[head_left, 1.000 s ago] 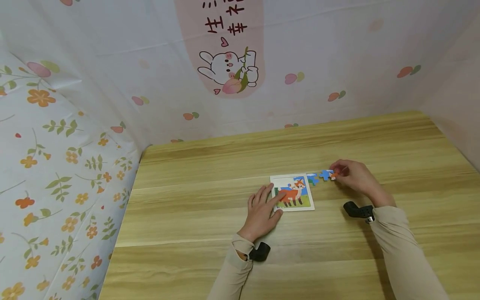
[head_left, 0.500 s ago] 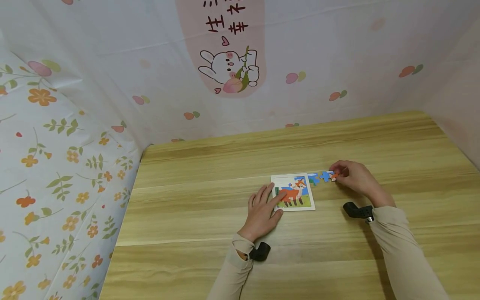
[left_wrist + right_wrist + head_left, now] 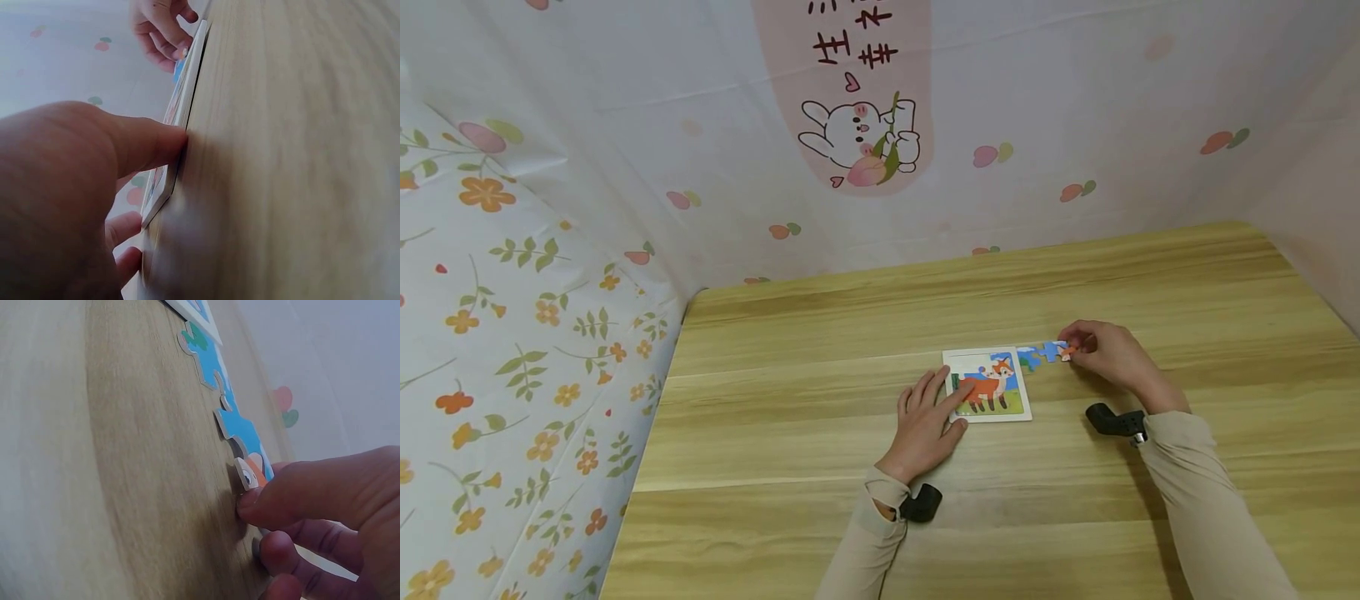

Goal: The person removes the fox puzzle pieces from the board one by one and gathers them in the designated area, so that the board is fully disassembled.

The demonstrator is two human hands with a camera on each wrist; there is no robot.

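Observation:
A white-framed fox jigsaw (image 3: 1000, 418) lies on the table, with a pale bare patch at its upper left. My left hand (image 3: 922, 427) rests across its left side, index finger on the fox and thumb by the near edge, as the left wrist view also shows. To the right of the frame, my right hand (image 3: 1108, 354) pinches a puzzle piece with a fox's face (image 3: 251, 474) between thumb and fingers. Close beside that piece lies a blue puzzle piece (image 3: 240, 431), then a blue-and-green puzzle piece (image 3: 205, 356) beside the frame's corner.
The wooden table (image 3: 775, 417) runs back to a printed cloth (image 3: 1000, 208) with a rabbit drawing. A flowered cloth (image 3: 535, 375) hangs at the left. A black wrist device (image 3: 1116, 421) sits on the right wrist, and another black device (image 3: 922, 503) on the left.
The right hand has edged slightly left with the fox-face piece, and the gap between the blue piece and the blue-and-green piece has narrowed. The left hand stays on the jigsaw.

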